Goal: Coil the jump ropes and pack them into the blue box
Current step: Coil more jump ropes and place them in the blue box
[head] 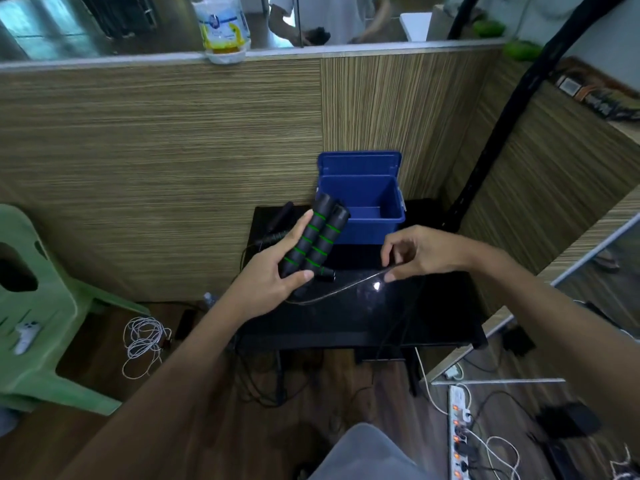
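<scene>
My left hand (277,271) grips two black jump rope handles with green rings (317,237), held side by side above a small black table (360,317). A thin cord (339,289) runs from the handles' lower ends to my right hand (419,252), which pinches it between thumb and fingers. The blue box (363,202) stands open at the table's far edge, its lid upright against the wall, and its inside looks empty. Another black jump rope (277,226) lies on the table behind my left hand, partly hidden.
A wood-pattern partition rises behind and to the right of the table. A green plastic chair (31,306) stands at the left, a white cable tangle (145,341) lies on the floor. A power strip (459,434) with cables lies at bottom right.
</scene>
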